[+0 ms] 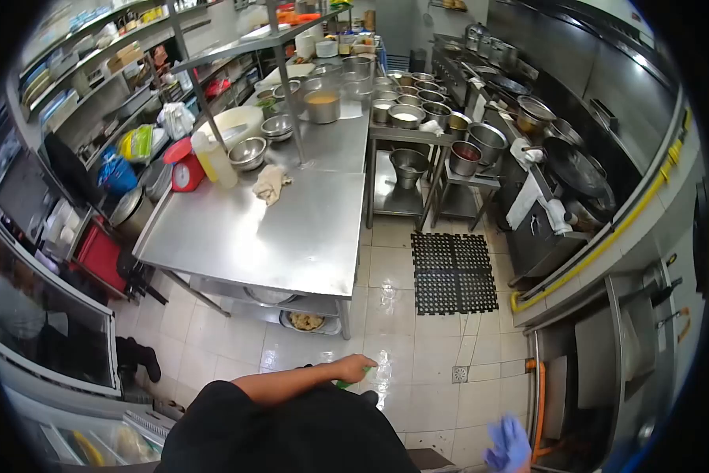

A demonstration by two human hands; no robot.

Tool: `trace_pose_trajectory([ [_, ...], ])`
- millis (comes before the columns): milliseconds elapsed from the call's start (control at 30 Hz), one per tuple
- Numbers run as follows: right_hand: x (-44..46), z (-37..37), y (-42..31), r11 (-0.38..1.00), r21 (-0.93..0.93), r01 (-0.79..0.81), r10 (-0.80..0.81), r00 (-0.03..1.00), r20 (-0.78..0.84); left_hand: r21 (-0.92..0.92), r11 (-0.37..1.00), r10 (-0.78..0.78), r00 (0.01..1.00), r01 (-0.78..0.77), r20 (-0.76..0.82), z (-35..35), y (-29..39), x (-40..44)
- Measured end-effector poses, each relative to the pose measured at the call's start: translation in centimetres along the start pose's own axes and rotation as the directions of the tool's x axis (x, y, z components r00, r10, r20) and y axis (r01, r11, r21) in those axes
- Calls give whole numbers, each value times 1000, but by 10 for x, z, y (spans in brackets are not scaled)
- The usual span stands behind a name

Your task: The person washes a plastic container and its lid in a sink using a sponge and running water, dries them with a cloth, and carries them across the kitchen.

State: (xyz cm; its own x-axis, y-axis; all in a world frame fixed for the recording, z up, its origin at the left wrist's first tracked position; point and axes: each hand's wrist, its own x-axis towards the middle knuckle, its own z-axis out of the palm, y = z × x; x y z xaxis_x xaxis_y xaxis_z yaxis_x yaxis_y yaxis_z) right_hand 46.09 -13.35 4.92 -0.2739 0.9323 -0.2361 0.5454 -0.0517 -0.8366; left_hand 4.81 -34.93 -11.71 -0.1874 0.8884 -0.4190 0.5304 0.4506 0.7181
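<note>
My left hand (353, 368) is bare and reaches across the front of my body, its fingers curled closed. A bit of something green (343, 385) shows just under it, mostly hidden; its kind cannot be made out. At the lower right, my right hand (509, 444) appears in a blue-violet glove, held out over the tiled floor, fingers apart and nothing visible in them. Ahead of my left hand stands a steel work table (252, 244). On it lie a crumpled beige cloth (271, 184), steel bowls (248, 153), a bottle of yellowish liquid (214, 160) and a red scale (184, 165).
A perforated black mat (455, 273) lies on the tiled floor (390, 347) ahead. Several pots stand on a side table (409, 135), with a wok (576, 167) on the stove at right. A bowl of food (305, 322) sits under the work table. A glass door (47, 315) is at left.
</note>
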Motion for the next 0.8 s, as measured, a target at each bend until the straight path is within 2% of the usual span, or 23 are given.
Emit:
trace_pose_trajectory([
  [33, 9, 39, -47, 994, 107, -30, 8, 981, 196, -40, 999, 16, 999, -17, -44, 3, -9, -4],
  [67, 15, 80, -85, 974, 214, -68, -12, 937, 350, -109, 992, -70, 997, 67, -26, -17, -5, -20],
  [100, 19, 114, -118, 933, 339, -120, -52, 887, 458, -134, 991, -42, 995, 29, -93, -19, -24, -29],
  [133, 34, 146, -123, 785, 606, -128, -233, 846, 480, -243, 938, -256, 967, 248, 1, -25, -38, -37],
  [167, 50, 178, -127, 528, 817, -232, -412, 771, 485, -292, 944, -184, 979, 151, -90, -28, -59, -46],
  [200, 65, 209, -131, 274, 880, -387, -570, 672, 473, -300, 950, -151, 966, 83, -212, -39, -61, -64],
  [233, 84, 243, -113, 151, 870, -470, -464, 743, 482, -387, 914, -229, 943, 123, -241, -40, -82, -76],
  [267, 101, 277, -96, 9, 858, -514, -351, 802, 484, -330, 943, -166, 920, 43, -355, -40, -100, -94],
  [300, 110, 308, -129, -44, 817, -575, -439, 746, 501, -263, 964, -107, 861, -32, -497, -50, -113, -106],
  [333, 104, 328, -158, -23, 811, -584, -451, 730, 513, -274, 961, -113, 849, -39, -516, -59, -118, -122],
  [400, 72, 370, -217, 151, 810, -567, -480, 674, 561, -554, 832, -351, 737, -38, -577, -75, -126, -166],
  [433, 57, 393, -244, 219, 795, -565, -498, 637, 589, -570, 820, -381, 701, -45, -603, -84, -133, -186],
  [500, 29, 442, -277, 233, 713, -661, -572, 500, 651, -711, 678, -521, 558, -189, -646, -95, -144, -226],
  [533, 30, 472, -268, 226, 656, -720, -525, 477, 705, -811, 512, -582, 581, -283, -570, -104, -142, -249],
  [567, 18, 499, -274, 258, 606, -752, -515, 423, 745, -820, 493, -627, 534, -292, -567, -115, -152, -266],
  [600, 3, 526, -279, 254, 609, -751, -414, 485, 770, -809, 301, -650, 511, -505, -562, -122, -160, -285],
  [633, -17, 560, -286, 258, 603, -755, -309, 527, 792, -709, 114, -676, 469, -696, -568, -131, -169, -308],
  [700, -89, 596, -333, 375, 555, -743, -472, 362, 804, -520, -35, -686, 399, -853, -608, -153, -187, -348],
  [733, -113, 611, -346, 430, 444, -786, -451, 239, 860, -456, -14, -684, 341, -890, -645, -162, -194, -366],
  [800, -164, 642, -359, 567, 428, -704, -501, 118, 858, -321, -16, -674, 247, -947, -696, -176, -200, -399],
])
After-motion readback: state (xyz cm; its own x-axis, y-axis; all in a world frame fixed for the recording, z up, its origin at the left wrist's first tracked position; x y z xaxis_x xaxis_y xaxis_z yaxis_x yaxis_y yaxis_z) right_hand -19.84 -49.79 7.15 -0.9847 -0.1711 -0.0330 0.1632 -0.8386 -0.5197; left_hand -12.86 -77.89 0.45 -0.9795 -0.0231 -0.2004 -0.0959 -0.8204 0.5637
